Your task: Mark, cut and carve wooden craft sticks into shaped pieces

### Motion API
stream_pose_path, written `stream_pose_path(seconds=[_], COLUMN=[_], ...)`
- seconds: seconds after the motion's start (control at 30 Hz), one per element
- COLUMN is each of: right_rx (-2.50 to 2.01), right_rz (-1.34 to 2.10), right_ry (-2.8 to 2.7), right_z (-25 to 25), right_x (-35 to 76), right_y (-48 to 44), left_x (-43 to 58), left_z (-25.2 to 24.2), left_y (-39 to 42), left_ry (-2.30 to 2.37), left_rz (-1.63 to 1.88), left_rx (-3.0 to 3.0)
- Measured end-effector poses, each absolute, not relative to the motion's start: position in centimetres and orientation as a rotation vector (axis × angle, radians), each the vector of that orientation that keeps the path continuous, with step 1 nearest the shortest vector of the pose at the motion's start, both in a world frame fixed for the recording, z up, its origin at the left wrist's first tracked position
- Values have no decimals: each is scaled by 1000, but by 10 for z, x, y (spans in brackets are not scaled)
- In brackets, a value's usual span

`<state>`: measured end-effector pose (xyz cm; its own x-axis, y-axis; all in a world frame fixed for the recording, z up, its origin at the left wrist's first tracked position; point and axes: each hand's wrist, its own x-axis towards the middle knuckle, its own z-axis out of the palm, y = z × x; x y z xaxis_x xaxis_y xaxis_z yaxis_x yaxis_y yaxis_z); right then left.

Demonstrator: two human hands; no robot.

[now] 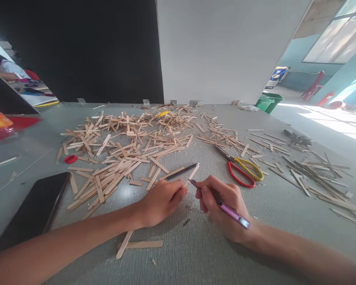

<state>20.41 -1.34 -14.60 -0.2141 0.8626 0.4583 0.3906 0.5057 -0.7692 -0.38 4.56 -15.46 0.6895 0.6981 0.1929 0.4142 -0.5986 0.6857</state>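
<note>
Wooden stick [193, 171] juts from the pinching left hand [161, 202], low over the table [201, 257], apparently to steady it against the blade [192, 182]. The right hand [224, 198] grips a purple cutter [233, 215] near its tip, probably for control. A black pen-shaped tool [182, 171] lies just beyond; scissors [245, 171] rest rightward, handles nearer, seemingly for reach.

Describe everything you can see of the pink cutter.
The cutter is a slim craft knife with a pinkish-purple, plastic-looking body, a darker front section and a bright, shiny patch near its rear end. The right hand grips it like a pen, covering part of its middle. It slants, tip pointing away and to the left, rear toward the person's right forearm. Its tip meets or nearly meets the pale wooden stick; blade detail is too small to judge.
</note>
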Motion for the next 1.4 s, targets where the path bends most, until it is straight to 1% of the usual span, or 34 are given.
stream_pose_path(seconds=[0.1,0.2,0.3,0.47,0.63,0.7,0.9,0.97,1.07,1.13,1.2,1.33,1.4], right_rx=[-956,-893,-910,-1025,-918,-907,-1059,-1039,-964,-917,-930,-1006,-986], right_rz=[400,324,363,624,479,472,810,730,449,353,392,644,586], right_ry=[-2016,-2147,-2138,-1993,-2127,-2150,-1895,-1915,-2038,-2100,-2084,-1943,-1950], right_z=[-154,-165,-163,-139,-152,-155,-132,-137,-155,-162,-159,-137,-133], right_x=[206,209,211,213,210,210,214,212,206,204,206,209,207], right_y=[-14,-14,-11,-7,-14,-13,-6,-9,-15,-16,-13,-7,-10], left_x=[-4,-5,-6,-6,-5,-6,-8,-8,-7,-7,-7,-6,-6], left_z=[-153,-154,-155,-156,-155,-155,-154,-154,-154,-154,-153,-153,-153], left_y=[45,46,47,47,46,46,46,45,45,45,45,45,45], left_ry=[846,859,864,806,801,805,766,772,806,818,814,785,779], left_rz=[603,607,607,605,627,630,613,611,618,623,626,616,618], left_rx=[2254,2227,2222,2255,2271,2263,2248,2247,2246,2244,2242,2241,2248])
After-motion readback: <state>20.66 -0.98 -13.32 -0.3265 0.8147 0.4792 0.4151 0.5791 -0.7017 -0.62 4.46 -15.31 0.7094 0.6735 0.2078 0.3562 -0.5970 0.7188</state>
